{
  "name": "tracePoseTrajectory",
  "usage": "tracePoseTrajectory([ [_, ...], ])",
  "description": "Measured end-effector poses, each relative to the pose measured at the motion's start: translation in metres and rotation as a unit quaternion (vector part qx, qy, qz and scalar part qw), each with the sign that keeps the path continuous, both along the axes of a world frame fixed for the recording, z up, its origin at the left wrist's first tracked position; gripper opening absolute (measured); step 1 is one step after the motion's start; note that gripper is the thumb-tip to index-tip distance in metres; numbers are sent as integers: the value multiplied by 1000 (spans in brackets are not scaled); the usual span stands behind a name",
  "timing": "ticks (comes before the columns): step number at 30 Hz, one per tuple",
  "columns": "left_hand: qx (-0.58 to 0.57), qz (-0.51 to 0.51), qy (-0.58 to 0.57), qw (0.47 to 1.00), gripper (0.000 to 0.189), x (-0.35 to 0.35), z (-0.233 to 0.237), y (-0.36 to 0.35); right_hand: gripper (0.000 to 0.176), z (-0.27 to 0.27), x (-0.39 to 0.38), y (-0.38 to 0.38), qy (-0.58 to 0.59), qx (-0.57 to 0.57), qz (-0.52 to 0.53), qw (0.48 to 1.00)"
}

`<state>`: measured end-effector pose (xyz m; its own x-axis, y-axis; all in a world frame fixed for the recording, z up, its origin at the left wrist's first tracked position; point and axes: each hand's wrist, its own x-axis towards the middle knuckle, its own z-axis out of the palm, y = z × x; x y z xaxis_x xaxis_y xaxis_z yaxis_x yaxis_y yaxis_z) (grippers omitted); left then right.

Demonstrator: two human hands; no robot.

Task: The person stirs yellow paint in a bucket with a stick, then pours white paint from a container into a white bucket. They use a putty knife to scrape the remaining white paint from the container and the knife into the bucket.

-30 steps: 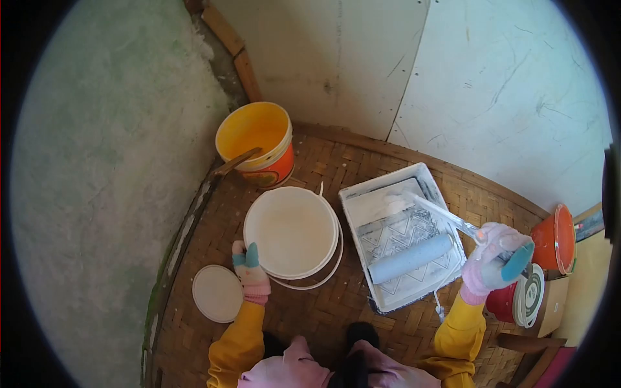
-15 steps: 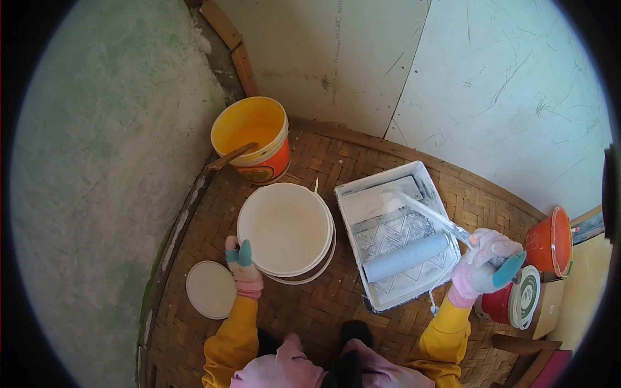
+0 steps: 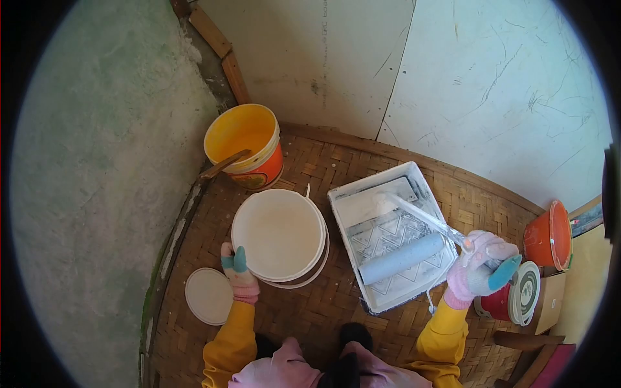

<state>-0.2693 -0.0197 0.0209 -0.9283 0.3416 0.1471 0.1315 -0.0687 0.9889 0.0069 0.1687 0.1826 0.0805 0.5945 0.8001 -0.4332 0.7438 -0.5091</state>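
Probably light and stiff but slick, that paint-smeared stick; right hand's fingers grip the sensible end (left hand's grip, can't tell).

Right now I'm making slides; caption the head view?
Right hand holds a paint-smeared tool over paint tray, left hand at white bucket.

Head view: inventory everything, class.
Paint tray: 1, white, right
Roller: 1, blue, in tray
Tool: 1, white, over tray
Buckets: 2, white, orange, left
Stick: 1, brown, on orange rim
Lid: 1, white, left
Pails: 2, orange, red, right
Box: 1, brown, right
Wood: several, brown, edges
Matting: 1, brown, floor
Walls: several, pale, around
Left hand: 1, pink-gloved, at white bucket
Right hand: 1, pink-gloved, gripping tool
Sleeves: 2, yellow, bottom
Legs: 2, pink, bottom
Shoes: 2, black, bottom
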Motion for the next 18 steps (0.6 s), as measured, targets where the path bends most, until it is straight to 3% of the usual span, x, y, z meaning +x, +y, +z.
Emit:
tracePoseTrajectory([
  [16,-3,13,11,1000,18,0,-1,2,11,1,15,7,41,-19,-41,998],
  [18,-18,15,31,999,27,-2,-3,3,13,4,15,6,57,-20,-9,998],
])
